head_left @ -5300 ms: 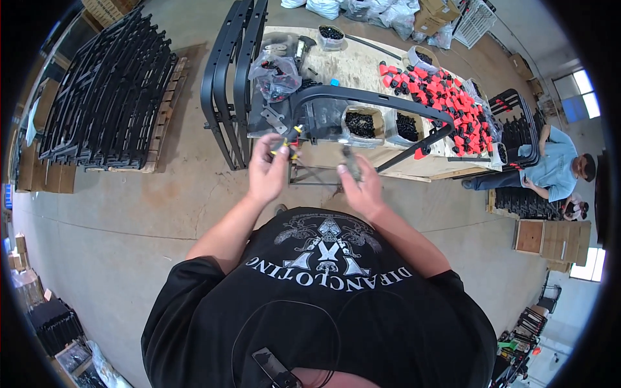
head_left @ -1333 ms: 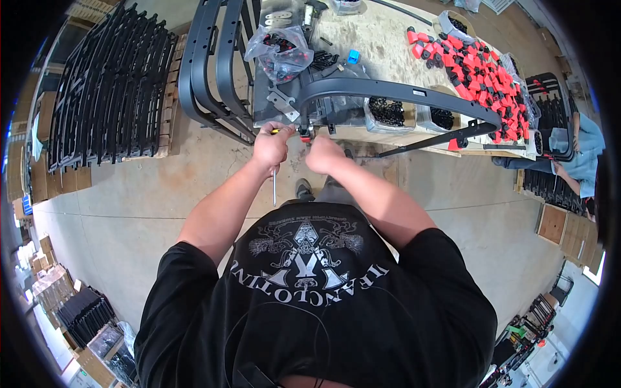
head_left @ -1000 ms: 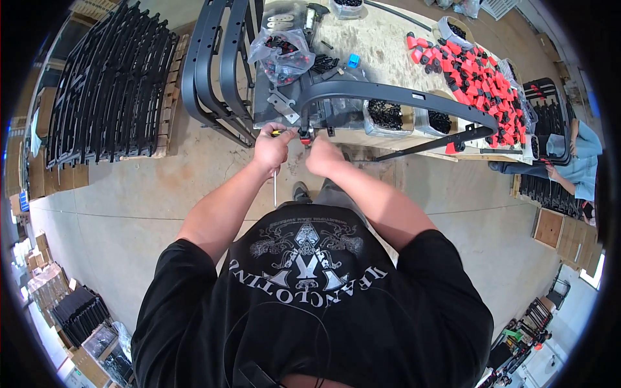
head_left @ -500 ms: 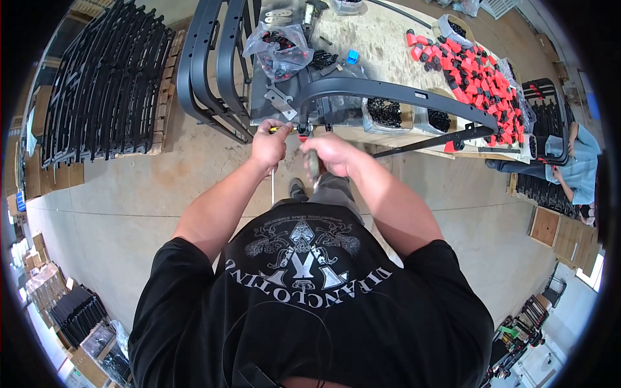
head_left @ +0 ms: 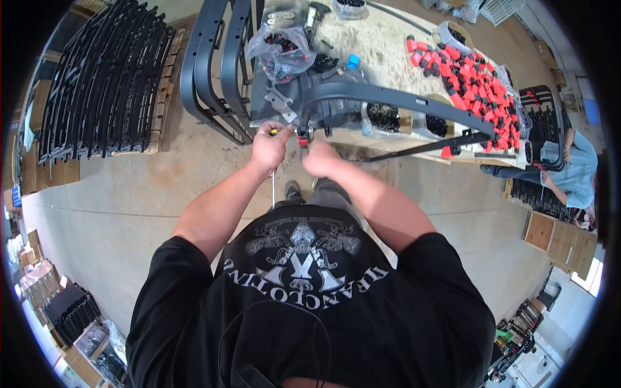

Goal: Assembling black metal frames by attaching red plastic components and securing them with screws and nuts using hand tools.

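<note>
My left hand point(head_left: 268, 149) is closed around a screwdriver point(head_left: 273, 187); a bit of yellow handle shows at the fingers, and its thin shaft points back toward me. Just right of it, a red end cap point(head_left: 303, 140) sits at the near end of a bent dark-grey tube frame point(head_left: 388, 92) lying on the bench. Close beside that cap, my right hand point(head_left: 319, 159) is curled and slightly blurred. The grey-handled tool seen in it earlier is now mostly hidden by the hand.
On the bench point(head_left: 375, 39) are a plastic bag of parts point(head_left: 281, 55), a flat metal wrench point(head_left: 281, 103), a blue block point(head_left: 353, 61) and a pile of red and black caps point(head_left: 475, 77). More frames point(head_left: 207, 64) stand left. A person point(head_left: 572, 168) works at right.
My right hand has turned and dropped slightly, and the tool handle once visible below it is hidden. The left hand keeps its hold on the screwdriver, almost still.
</note>
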`<state>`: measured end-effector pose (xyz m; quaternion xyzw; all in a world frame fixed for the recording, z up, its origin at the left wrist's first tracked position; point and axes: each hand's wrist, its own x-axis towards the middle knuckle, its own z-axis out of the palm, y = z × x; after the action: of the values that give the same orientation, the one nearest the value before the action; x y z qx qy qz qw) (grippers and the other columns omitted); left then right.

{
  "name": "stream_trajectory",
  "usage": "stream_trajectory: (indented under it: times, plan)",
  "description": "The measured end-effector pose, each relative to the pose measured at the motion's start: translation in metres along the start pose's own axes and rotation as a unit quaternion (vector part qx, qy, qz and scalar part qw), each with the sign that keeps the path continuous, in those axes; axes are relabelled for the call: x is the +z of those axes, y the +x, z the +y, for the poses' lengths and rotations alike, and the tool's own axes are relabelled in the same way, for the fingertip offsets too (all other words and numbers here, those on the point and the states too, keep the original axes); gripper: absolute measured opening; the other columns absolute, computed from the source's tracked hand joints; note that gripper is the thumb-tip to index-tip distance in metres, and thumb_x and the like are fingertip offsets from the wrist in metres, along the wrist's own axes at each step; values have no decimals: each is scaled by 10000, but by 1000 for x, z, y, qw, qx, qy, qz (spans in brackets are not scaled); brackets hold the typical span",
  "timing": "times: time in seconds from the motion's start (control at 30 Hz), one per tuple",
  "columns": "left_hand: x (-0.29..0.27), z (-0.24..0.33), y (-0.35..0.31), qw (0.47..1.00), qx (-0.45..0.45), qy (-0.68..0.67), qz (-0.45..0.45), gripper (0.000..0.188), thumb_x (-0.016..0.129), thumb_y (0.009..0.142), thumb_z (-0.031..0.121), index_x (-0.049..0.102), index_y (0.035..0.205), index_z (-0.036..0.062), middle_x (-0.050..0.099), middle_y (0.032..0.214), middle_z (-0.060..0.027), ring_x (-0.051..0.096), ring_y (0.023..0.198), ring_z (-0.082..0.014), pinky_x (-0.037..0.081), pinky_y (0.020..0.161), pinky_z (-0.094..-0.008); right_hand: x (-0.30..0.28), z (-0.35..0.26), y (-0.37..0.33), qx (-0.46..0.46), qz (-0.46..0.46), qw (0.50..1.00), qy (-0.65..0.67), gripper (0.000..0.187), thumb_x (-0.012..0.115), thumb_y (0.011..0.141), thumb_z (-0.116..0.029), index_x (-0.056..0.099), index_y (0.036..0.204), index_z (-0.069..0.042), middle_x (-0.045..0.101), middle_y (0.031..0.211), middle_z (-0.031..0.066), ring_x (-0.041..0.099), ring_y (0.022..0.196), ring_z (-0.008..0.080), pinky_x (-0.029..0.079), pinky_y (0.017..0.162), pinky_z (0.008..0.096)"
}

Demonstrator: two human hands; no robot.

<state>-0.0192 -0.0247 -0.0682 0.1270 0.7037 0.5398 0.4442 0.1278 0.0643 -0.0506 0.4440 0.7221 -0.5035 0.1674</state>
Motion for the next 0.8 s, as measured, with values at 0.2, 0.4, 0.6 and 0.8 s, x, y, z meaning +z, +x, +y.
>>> stream_trajectory:
  times: [0.2, 0.4, 0.6, 0.8]
  plan:
    - [8, 1, -6, 990, 91, 99, 51, 230, 737, 951, 241, 651, 1016, 38, 688, 868, -24, 522, 692, -70, 431, 601, -260, -15, -7, -22, 29, -97, 970, 222, 286, 565, 935, -226, 588, 1074, 23, 645, 811, 149, 678, 689, 292, 541, 550, 450]
    - [3, -6, -2, 986, 102, 113, 69, 302, 761, 918, 295, 663, 979, 16, 685, 891, -95, 595, 802, -154, 505, 752, -321, -23, -36, -39, 81, -103, 965, 228, 285, 546, 921, -220, 629, 926, 53, 663, 836, 181, 664, 660, 295, 546, 633, 465]
    - [7, 7, 0, 989, 72, 117, 59, 291, 755, 923, 299, 663, 975, 28, 674, 863, -86, 585, 780, -145, 498, 735, -313, 7, -10, -21, -72, 86, 993, -37, 398, 584, 901, -195, 558, 1168, 99, 662, 1085, 339, 693, 1006, 438, 549, 822, 505]
    - [5, 2, -5, 995, 46, 81, 46, 261, 746, 940, 287, 641, 993, 54, 596, 722, -13, 481, 600, -89, 378, 551, -292, -20, -35, -46, 61, -51, 991, 107, 446, 606, 890, -207, 556, 1200, 111, 672, 1085, 321, 685, 1027, 438, 541, 876, 491]
